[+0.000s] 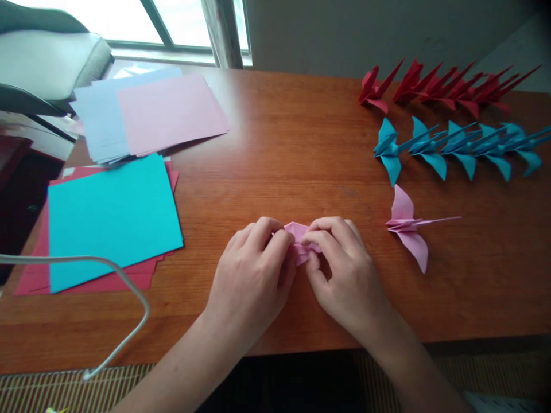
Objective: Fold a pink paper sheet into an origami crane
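Between my hands, near the table's front, is a small piece of folded pink paper [297,232], partly covered by my fingers. My left hand [258,264] grips its left side with bent fingers. On the other side, the thumb and fingers of my right hand [342,258] pinch the paper's right edge. A finished pink paper crane [408,225] with spread wings lies to the right of my right hand, apart from it.
Blue paper cranes [458,146] and red paper cranes [434,89] stand in rows at the back right. On the left lie turquoise paper [114,221] over red sheets [32,275], and pale pink paper [172,112] over light blue sheets. A white cable [140,298] crosses the front left.
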Tool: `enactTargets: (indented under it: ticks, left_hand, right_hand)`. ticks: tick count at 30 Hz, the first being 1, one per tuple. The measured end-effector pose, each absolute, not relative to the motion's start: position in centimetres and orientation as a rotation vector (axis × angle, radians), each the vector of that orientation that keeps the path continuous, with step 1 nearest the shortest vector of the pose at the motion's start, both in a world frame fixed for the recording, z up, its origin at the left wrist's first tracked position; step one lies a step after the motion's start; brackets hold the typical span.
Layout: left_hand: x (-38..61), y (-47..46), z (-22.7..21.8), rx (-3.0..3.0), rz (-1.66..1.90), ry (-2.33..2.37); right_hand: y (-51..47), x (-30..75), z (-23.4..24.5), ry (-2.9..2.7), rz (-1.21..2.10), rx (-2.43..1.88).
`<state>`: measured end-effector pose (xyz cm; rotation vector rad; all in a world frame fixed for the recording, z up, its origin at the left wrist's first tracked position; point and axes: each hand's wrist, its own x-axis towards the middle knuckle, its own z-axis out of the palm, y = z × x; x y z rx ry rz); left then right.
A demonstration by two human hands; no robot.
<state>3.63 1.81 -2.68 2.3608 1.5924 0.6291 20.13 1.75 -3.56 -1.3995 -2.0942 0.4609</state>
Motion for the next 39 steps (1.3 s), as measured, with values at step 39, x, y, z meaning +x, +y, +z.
enactTargets:
  ticks: [39]
  left_hand:
    - [1.9,-0.3,-3.0,2.579,0.693,1.495]
  right_hand:
    - [2.1,20.4,-4.0,-2.043,0.515,-1.382]
